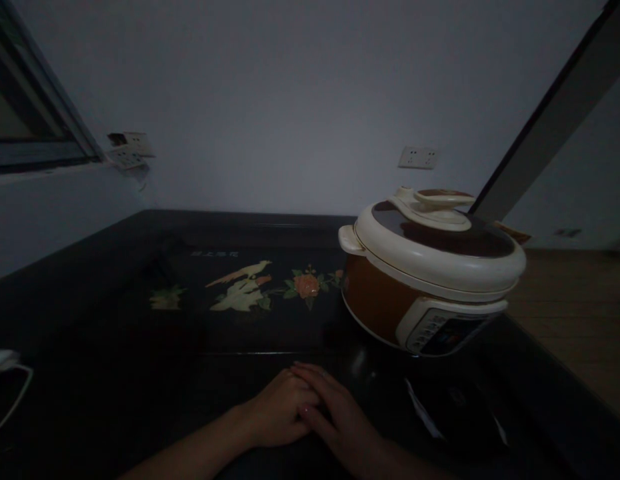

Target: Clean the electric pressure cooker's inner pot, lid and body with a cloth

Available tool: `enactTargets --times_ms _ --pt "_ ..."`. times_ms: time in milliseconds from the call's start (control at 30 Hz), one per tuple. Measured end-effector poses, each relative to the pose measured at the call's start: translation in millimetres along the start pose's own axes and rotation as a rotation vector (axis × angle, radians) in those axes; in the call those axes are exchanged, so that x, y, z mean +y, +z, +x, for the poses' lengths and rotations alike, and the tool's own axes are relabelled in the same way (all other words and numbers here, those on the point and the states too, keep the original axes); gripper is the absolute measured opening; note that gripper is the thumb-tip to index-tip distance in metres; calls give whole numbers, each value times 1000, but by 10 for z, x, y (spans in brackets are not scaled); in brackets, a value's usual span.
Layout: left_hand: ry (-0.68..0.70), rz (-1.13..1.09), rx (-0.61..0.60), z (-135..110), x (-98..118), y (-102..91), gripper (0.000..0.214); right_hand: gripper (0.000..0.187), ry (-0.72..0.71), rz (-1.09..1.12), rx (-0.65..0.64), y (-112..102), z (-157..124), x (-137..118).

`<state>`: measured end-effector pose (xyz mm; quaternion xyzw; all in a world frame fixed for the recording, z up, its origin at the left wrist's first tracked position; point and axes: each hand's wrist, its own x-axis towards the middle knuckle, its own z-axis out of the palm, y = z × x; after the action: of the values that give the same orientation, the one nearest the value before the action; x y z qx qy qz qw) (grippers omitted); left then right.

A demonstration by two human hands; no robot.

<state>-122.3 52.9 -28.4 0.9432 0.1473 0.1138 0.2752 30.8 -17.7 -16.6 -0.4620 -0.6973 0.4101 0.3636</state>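
My left hand (277, 413) rests on the dark table (115, 373) at the bottom middle, its fingers curled in and partly hidden. Over it lies my right hand (347, 427), with its fingers and thumb folded round the left one's knuckles. No object shows between the two. The nearest thing to my right hand is a dark, flat packet (455, 407) with white edges; its kind is hard to make out in the dim light. Behind that stands a brown and cream electric cooker (430, 267) with its lid on and a control panel in front.
A bird and flower picture (245, 287) decorates the tabletop. At the left edge is a white object with a cord (5, 360), partly cut off. Wall sockets (419, 158) sit behind the cooker, and more sockets (130, 150) are near the window (35, 100).
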Motion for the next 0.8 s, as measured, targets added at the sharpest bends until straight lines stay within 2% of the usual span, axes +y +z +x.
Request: enactTargets --times_ms 267,800 --pt "-18 31 11 -13 -6 24 10 48 7 -4 -5 -15 -9 -10" --pt "-8 12 26 -13 -34 56 11 49 1 -17 -11 -13 -5 -7"
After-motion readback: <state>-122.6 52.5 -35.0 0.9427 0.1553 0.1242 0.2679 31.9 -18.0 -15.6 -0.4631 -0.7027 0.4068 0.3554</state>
